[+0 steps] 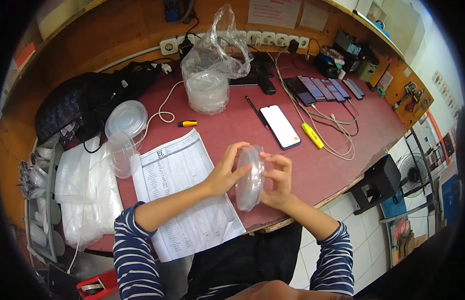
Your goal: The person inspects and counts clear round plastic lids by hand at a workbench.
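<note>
A round clear plastic container (249, 182) is held on edge between my two hands, over the front of the red table. My left hand (229, 169) grips its left side, thumb across the face. On its right side the fingers of my right hand (277, 181) are bent against the rim. Printed sheets (180, 185) lie under my left forearm. To the left are a clear round lid (121, 155) and a round plastic container (126, 119). A plastic bag (207, 90) with more round containers stands farther back.
A lit phone (280, 127), a yellow highlighter (312, 135), a black pen (256, 111) and cables lie right of centre. Several phones (325, 90) are at the back right. Folded plastic bags (87, 195) lie left, a tape dispenser (97, 285) below.
</note>
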`<state>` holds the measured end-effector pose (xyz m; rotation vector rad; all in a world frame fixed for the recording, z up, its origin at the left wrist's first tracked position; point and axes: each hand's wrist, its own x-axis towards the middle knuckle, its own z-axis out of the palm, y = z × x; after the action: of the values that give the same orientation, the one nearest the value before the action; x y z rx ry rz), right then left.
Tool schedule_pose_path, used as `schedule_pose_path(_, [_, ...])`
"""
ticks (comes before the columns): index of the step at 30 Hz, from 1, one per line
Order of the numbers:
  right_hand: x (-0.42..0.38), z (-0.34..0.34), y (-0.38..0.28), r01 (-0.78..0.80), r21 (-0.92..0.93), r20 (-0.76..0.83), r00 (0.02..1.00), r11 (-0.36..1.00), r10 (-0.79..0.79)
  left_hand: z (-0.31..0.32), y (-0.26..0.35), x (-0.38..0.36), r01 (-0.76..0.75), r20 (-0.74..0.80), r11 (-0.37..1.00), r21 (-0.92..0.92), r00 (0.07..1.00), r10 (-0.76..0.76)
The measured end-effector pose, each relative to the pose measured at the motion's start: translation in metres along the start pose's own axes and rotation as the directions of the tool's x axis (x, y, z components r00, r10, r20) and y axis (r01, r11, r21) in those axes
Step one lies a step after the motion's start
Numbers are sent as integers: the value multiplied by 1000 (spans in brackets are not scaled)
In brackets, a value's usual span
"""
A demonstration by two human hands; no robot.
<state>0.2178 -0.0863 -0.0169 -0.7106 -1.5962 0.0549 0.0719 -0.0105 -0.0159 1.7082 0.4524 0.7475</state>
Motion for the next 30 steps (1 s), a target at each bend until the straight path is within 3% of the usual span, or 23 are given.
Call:
schedule_pose_path(1, [-13, 4, 3, -86, 74, -29, 996, 994, 89, 3, -3, -4, 3, 16, 992, -123, 1000, -1])
schedule_pose_path(6, [-12, 5, -26, -172, 88, -13, 985, 981, 174, 11, 13, -24, 19, 126, 989, -145, 992, -1])
schedule_pose_path(8, [-9, 5, -38, -367, 419, -62, 901, 831, 429, 12, 19, -28, -115, 139, 992, -56, 983, 121])
schedule_pose_path(9, [-10, 8, -41, -390, 597, -56, 852, 701, 521, 10, 20, -28, -108, 156, 993, -53, 981, 115])
schedule_pose_path(10, [-12, 9, -43, -386, 596, -73, 847, 704, 526, 7, 21, -27, -253, 150, 967, 32, 958, 246])
schedule_pose_path(11, [-14, 10, -44, -436, 654, -4, 815, 618, 579, 5, 21, -27, -391, 152, 913, 115, 915, 373])
schedule_pose_path(12, [-15, 11, -46, -484, 703, 74, 778, 521, 624, 4, 23, -27, -384, 162, 917, 110, 917, 365])
schedule_pose_path(13, [-13, 12, -49, -503, 623, 83, 804, 598, 589, 3, 26, -28, -413, 131, 904, 111, 908, 399])
schedule_pose_path(14, [-13, 11, -50, -503, 629, 80, 800, 592, 595, 1, 26, -29, -441, 99, 890, 118, 897, 432])
schedule_pose_path(16, [-13, 12, -52, -590, 380, 229, 806, 713, 545, 4, 22, -29, -458, 57, 884, 96, 889, 455])
schedule_pose_path(18, [-11, 14, -57, -572, 373, 191, 818, 730, 543, -1, 16, -28, -438, 38, 898, 38, 899, 437])
schedule_pose_path(20, [-11, 6, -62, -618, 239, 304, 780, 749, 547, -3, 11, -25, -445, -17, 895, 32, 895, 446])
schedule_pose_path(22, [-12, -1, -62, -674, 236, 318, 735, 700, 599, -9, 6, -21, -451, -70, 892, 19, 889, 452])
schedule_pose_path(24, [-13, -8, -60, -726, 230, 335, 685, 648, 648, -19, 3, -19, -450, -82, 880, 149, 882, 465])
schedule_pose_path(26, [-16, -14, -54, -741, 446, 192, 627, 502, 755, -19, 5, -17, -450, -143, 877, 165, 869, 473])
schedule_pose_path(27, [-16, -20, -50, -744, 445, 198, 624, 498, 756, -20, 5, -18, -463, -135, 860, 215, 858, 496])
schedule_pose_path(29, [-16, -33, -40, -695, 519, -14, 575, 498, 818, -21, 4, -19, -473, -127, 840, 265, 846, 517])
schedule_pose_path(30, [-18, -38, -33, -697, 517, -10, 575, 497, 818, -21, 5, -19, -509, -117, 812, 285, 822, 557])
